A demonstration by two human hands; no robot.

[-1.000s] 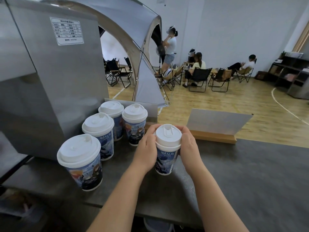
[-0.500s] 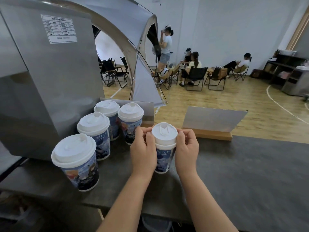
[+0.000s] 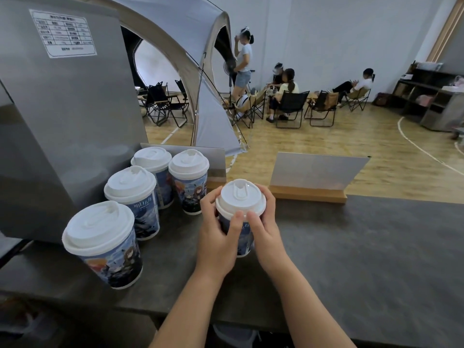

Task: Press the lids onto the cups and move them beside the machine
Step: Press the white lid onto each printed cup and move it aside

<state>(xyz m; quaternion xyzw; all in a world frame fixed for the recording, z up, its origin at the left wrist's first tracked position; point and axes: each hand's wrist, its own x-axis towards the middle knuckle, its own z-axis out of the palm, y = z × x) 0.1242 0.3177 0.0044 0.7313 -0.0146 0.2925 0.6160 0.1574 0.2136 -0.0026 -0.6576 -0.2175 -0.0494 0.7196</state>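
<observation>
A blue printed paper cup (image 3: 243, 241) with a white lid (image 3: 240, 198) stands on the dark counter (image 3: 364, 247). My left hand (image 3: 218, 232) and my right hand (image 3: 263, 227) wrap round it from both sides, thumbs meeting just under the lid's rim at the front. Several lidded cups of the same kind stand in a cluster beside the steel machine (image 3: 62, 109): the nearest (image 3: 105, 244) at front left, one (image 3: 134, 200) behind it, and two more (image 3: 153, 172) (image 3: 189, 179) at the back.
A grey sign in a wooden base (image 3: 311, 182) stands at the counter's far edge, right of my hands; another panel (image 3: 216, 159) sits behind the back cups. Beyond are a tent, folding chairs and several people on a wooden floor.
Both hands have shifted round the cup so the thumbs now meet at its front under the lid. The cup sits slightly closer to me; the other cups have not moved.
</observation>
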